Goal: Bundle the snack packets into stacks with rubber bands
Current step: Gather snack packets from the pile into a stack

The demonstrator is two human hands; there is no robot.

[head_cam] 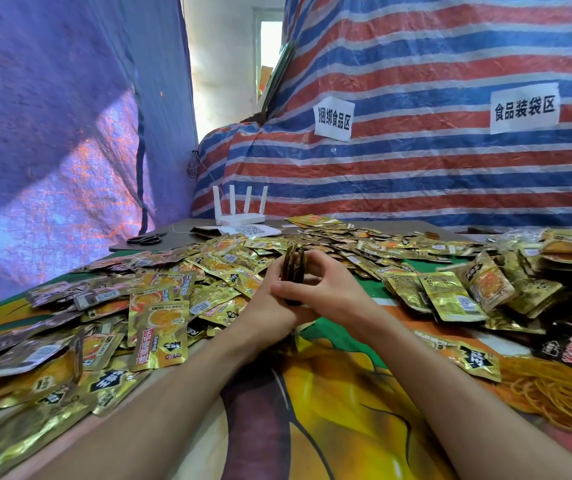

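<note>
A small stack of gold snack packets (294, 268) stands on edge at the centre of the table, held between both hands. My left hand (270, 306) grips its left side from below. My right hand (326, 289) curls round its right side, thumb and fingers against the stack. Loose gold packets (160, 317) lie scattered over the left and far side of the table. A heap of yellow rubber bands (554, 389) lies at the right edge. Whether a band is on the stack I cannot tell.
More packets (450, 296) pile up on the right, with banded stacks (571, 251) at the far right. A white router (240, 216), a QR-code sheet (250, 231) and scissors (146, 239) sit at the back. Striped tarpaulin walls (416, 168) close in behind.
</note>
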